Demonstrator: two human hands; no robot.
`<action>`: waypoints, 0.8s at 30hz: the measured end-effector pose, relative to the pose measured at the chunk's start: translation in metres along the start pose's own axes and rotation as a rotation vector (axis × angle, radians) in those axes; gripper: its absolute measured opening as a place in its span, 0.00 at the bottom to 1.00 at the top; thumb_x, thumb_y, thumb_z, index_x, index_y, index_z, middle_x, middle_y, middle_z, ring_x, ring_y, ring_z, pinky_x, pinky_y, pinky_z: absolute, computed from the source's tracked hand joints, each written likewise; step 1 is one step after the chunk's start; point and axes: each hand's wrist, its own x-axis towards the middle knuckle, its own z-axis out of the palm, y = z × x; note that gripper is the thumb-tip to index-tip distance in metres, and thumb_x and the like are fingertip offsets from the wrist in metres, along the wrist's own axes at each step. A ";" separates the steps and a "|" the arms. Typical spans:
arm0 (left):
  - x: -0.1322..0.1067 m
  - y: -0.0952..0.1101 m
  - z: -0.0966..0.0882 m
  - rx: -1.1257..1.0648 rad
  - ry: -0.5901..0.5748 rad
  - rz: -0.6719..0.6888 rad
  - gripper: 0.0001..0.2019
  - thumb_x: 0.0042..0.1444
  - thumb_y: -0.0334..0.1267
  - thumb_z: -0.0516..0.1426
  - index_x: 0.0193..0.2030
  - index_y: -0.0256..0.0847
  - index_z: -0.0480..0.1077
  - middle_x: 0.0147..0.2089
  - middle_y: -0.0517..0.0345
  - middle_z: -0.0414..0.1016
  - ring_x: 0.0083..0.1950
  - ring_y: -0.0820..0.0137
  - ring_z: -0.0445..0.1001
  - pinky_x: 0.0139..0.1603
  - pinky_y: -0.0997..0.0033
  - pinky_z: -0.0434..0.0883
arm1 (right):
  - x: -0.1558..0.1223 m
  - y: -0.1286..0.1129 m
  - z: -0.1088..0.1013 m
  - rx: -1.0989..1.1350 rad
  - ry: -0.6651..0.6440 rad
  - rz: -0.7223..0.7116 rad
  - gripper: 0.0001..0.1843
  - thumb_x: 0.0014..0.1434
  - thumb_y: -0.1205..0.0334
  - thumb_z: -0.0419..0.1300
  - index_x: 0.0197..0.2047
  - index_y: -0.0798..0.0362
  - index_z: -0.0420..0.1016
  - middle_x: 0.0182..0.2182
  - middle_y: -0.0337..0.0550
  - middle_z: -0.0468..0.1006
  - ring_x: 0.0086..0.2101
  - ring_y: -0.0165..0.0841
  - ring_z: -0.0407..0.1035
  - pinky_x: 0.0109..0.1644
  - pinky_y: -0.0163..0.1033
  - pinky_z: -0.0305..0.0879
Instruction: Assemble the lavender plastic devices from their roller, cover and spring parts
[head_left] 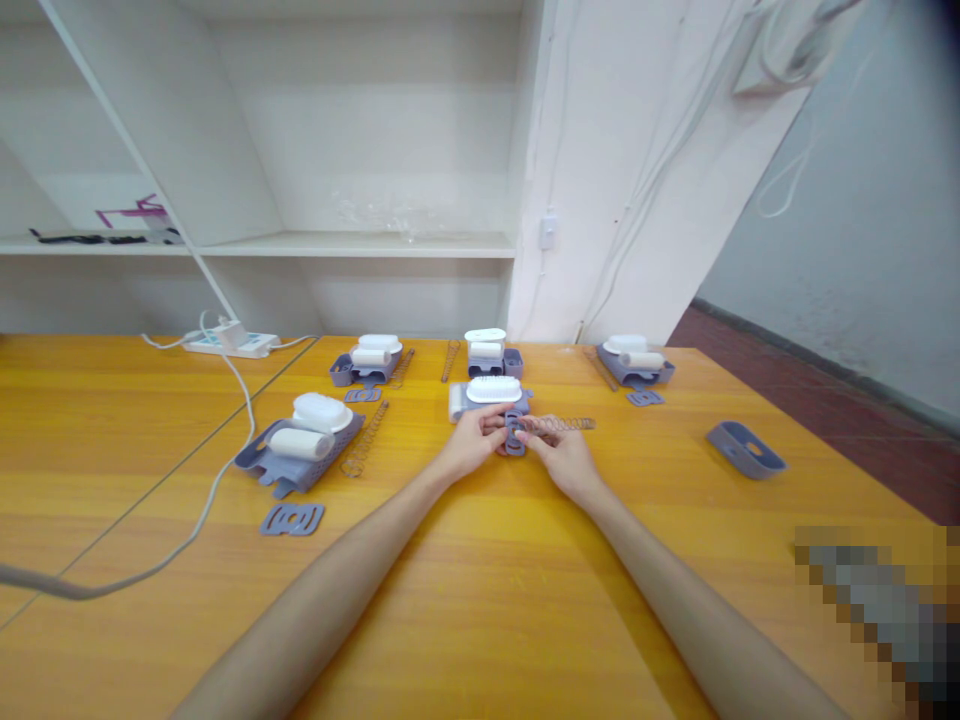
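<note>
Wood is shining, grey plastic is looking dull, and a thin metal spring is glinting.

The wooden table is shining as if varnished, with its yellow grain running in smooth lines. The left hand is pinching a small grey piece of dull, smooth plastic. The right hand is pinching a spring of thin coppery metal wire. The grey tray at the near left is looking like the same dull plastic. The white lid on it is looking smooth and a bit glossy. The white cable at the left is looking soft and rubbery. The far shelf is looking like matt white painted board.
</note>
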 end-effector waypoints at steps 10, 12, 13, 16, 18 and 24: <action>0.001 -0.002 0.000 0.004 0.037 0.005 0.28 0.45 0.38 0.62 0.53 0.32 0.65 0.36 0.50 0.76 0.25 0.75 0.72 0.25 0.76 0.69 | 0.001 0.003 0.001 0.055 -0.033 0.050 0.17 0.47 0.53 0.63 0.39 0.53 0.78 0.37 0.45 0.80 0.38 0.39 0.73 0.45 0.46 0.69; 0.002 -0.002 -0.001 -0.013 0.054 0.004 0.28 0.45 0.38 0.62 0.53 0.32 0.65 0.35 0.50 0.76 0.25 0.74 0.72 0.26 0.76 0.70 | 0.001 0.000 -0.001 0.077 -0.051 0.063 0.18 0.47 0.53 0.63 0.40 0.54 0.77 0.37 0.46 0.79 0.37 0.38 0.73 0.44 0.45 0.69; 0.002 -0.002 -0.001 -0.021 0.062 0.002 0.28 0.45 0.38 0.62 0.53 0.31 0.64 0.35 0.50 0.76 0.25 0.73 0.73 0.26 0.75 0.70 | 0.001 -0.001 -0.003 0.096 -0.062 0.067 0.18 0.47 0.53 0.63 0.40 0.54 0.77 0.36 0.46 0.79 0.36 0.38 0.73 0.44 0.45 0.69; 0.003 -0.003 -0.002 -0.043 0.070 -0.004 0.30 0.45 0.39 0.62 0.55 0.30 0.63 0.36 0.49 0.76 0.27 0.71 0.74 0.26 0.73 0.71 | 0.001 -0.006 -0.008 0.142 -0.069 0.086 0.18 0.48 0.54 0.61 0.42 0.54 0.77 0.35 0.45 0.79 0.34 0.36 0.73 0.42 0.44 0.69; 0.003 -0.004 -0.003 -0.049 0.068 -0.002 0.30 0.45 0.39 0.63 0.55 0.30 0.63 0.37 0.48 0.76 0.28 0.70 0.74 0.26 0.73 0.72 | 0.002 -0.007 -0.010 0.145 -0.051 0.106 0.18 0.48 0.55 0.60 0.41 0.54 0.77 0.33 0.45 0.79 0.32 0.35 0.72 0.39 0.42 0.69; 0.004 -0.006 -0.006 -0.070 0.044 0.016 0.30 0.44 0.39 0.63 0.55 0.30 0.63 0.37 0.47 0.76 0.29 0.70 0.75 0.27 0.73 0.72 | 0.005 0.001 -0.007 0.193 -0.037 0.144 0.15 0.47 0.58 0.61 0.38 0.55 0.77 0.32 0.44 0.79 0.30 0.34 0.72 0.39 0.42 0.69</action>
